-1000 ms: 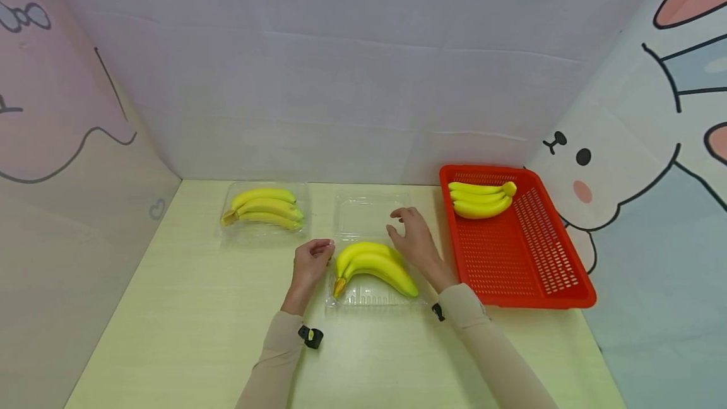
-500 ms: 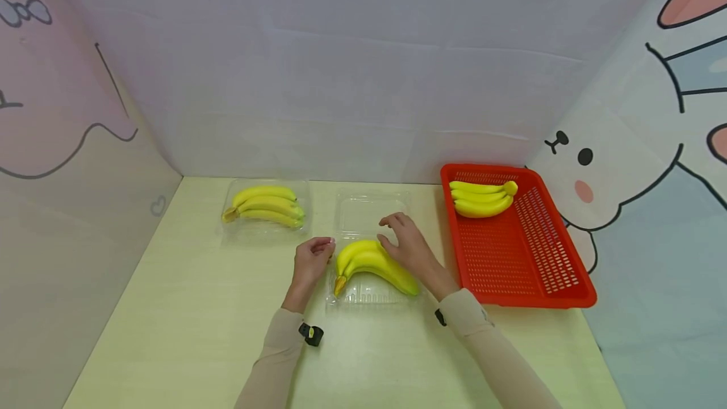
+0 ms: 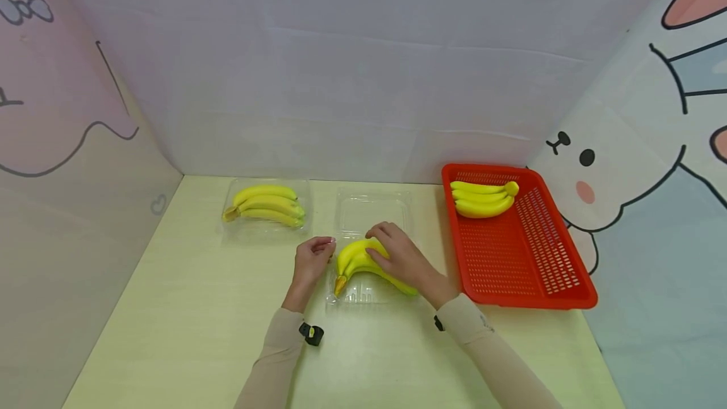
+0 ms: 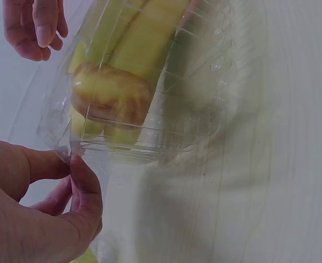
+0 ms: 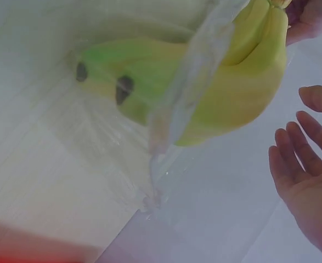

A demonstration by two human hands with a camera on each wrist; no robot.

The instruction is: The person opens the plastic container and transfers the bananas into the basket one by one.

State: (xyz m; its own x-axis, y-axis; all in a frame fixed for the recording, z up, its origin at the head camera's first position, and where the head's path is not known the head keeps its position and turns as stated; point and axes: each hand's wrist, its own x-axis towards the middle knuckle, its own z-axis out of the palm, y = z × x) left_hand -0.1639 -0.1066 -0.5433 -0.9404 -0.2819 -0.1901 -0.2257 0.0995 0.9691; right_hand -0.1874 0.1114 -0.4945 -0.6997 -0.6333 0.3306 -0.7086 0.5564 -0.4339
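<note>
A bunch of yellow bananas [image 3: 353,259] lies in the base of a clear plastic clamshell box [image 3: 363,299], whose lid [image 3: 372,212] is folded back on the far side. My left hand [image 3: 310,265] pinches the box's left edge between thumb and forefinger, plain in the left wrist view, where the brown stem end [image 4: 108,96] shows through the plastic. Over the bananas hovers my right hand [image 3: 400,262], fingers spread and relaxed. In the right wrist view this hand [image 5: 309,170] holds nothing, and dark-tipped green banana ends [image 5: 128,82] show behind the plastic.
Another clear box [image 3: 307,207] with a banana bunch [image 3: 267,204] stands at the back left. To the right is a red perforated basket [image 3: 528,298], with one more bunch [image 3: 483,199] in its far left corner. A pale cloth wall closes off the table's back.
My right hand has moved left and a little nearer, from beside the lid to over the bananas. The left hand keeps its pinch on the box's edge; the bananas have not moved.
</note>
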